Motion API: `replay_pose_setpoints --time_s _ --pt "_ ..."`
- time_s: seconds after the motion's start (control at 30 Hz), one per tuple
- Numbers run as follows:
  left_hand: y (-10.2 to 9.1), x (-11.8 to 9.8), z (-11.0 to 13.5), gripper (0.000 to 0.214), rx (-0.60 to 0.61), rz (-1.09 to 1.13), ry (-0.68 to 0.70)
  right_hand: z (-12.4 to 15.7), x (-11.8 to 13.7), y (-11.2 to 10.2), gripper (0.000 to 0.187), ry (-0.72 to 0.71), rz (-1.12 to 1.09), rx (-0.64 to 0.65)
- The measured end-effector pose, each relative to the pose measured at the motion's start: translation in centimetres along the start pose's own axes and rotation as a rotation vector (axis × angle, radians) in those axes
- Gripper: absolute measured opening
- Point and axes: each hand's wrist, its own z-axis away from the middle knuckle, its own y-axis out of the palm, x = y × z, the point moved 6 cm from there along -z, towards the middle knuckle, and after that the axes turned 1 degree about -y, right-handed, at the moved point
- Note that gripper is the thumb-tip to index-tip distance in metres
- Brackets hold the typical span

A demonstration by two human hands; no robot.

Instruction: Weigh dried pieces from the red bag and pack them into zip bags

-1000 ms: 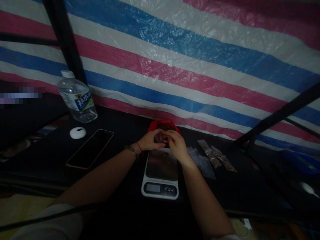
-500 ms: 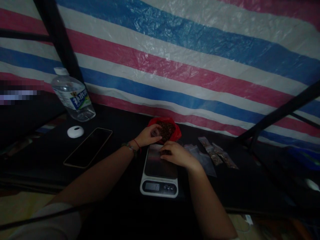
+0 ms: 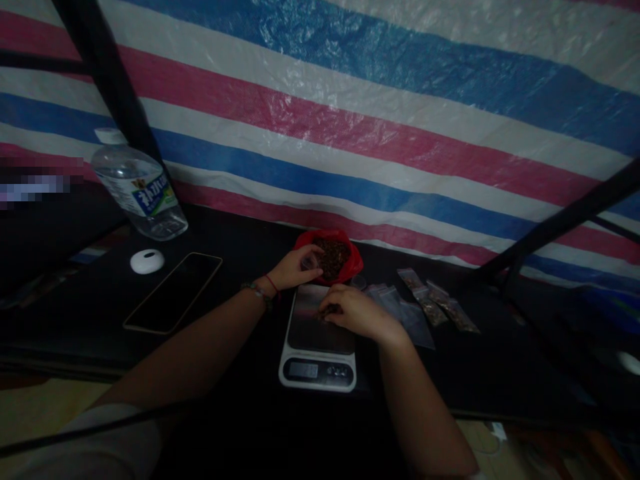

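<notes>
My left hand point(image 3: 295, 268) is closed around a small clear cup point(image 3: 309, 262), held at the left edge of a red plastic bag point(image 3: 356, 263). The open bag is filled with small brown pieces point(image 3: 334, 257) that look like dried grains or seeds. Over the far part of a white kitchen scale point(image 3: 320, 340), my right hand point(image 3: 355, 310) is curled, its fingers gathered round a few brown pieces point(image 3: 329, 310) just above or on the plate. The scale's display point(image 3: 304, 370) is lit, but its digits are too dim to read.
Right of the scale lie flat clear zip bags point(image 3: 417, 323), a small clear round piece point(image 3: 359, 283) and several filled bags point(image 3: 450, 307). At left are a phone point(image 3: 175, 293), a white rounded object point(image 3: 147, 261) and a large bottle point(image 3: 140, 187). A striped tarp point(image 3: 350, 120) hangs behind.
The view has shifted slightly. Brown pieces show more clearly at my right fingertips, which sit slightly lower over the plate. My left hand keeps the cup beside the red bag.
</notes>
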Motion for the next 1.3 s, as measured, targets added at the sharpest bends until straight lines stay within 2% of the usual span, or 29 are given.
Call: replay_pose_setpoints --time_s 0.23,0.37,0.47,0.57,0.63,0.73,0.93,1.2,1.23,1.3 --pt "0.1 0.2 0.0 0.045 0.001 0.006 0.005 -0.5 0.1 0.6 0.023 0.013 0.093 -0.037" --pt "0.0 0.0 0.1 0.047 0.006 -0.005 0.012 -0.3 -0.1 -0.4 0.024 0.018 0.055 -0.083" --pt "0.2 -0.6 0.2 0.051 0.059 -0.030 0.017 -0.1 -0.7 -2.5 0.024 0.025 -0.031 -0.228" --pt "0.7 -1.9 0.4 0.054 0.121 -0.125 0.060 -0.4 -1.2 -4.3 0.022 -0.006 -0.070 -0.464" --pt "1.0 -2.7 0.4 0.050 0.138 -0.188 0.093 -0.9 -1.3 -4.5 0.020 -0.028 -0.071 -0.583" --pt "1.3 -3.4 0.4 0.039 0.132 -0.242 0.129 -2.1 -1.3 -3.6 0.017 -0.027 -0.059 -0.649" --pt "0.9 -2.8 0.3 0.040 0.053 -0.303 0.118 -3.1 -1.2 -2.0 0.017 -0.039 -0.043 -0.612" --pt "0.3 -2.4 0.3 0.037 0.029 -0.184 0.091 -2.0 -0.5 -2.9 0.013 -0.043 -0.037 -0.578" --pt "0.2 -2.2 0.3 0.038 0.013 -0.172 0.074 -1.8 -0.3 -2.9 0.012 -0.041 -0.058 -0.542" --pt "-0.2 -1.9 0.3 0.039 -0.035 -0.181 0.040 -1.3 0.2 -2.2 0.011 -0.067 -0.101 -0.366"
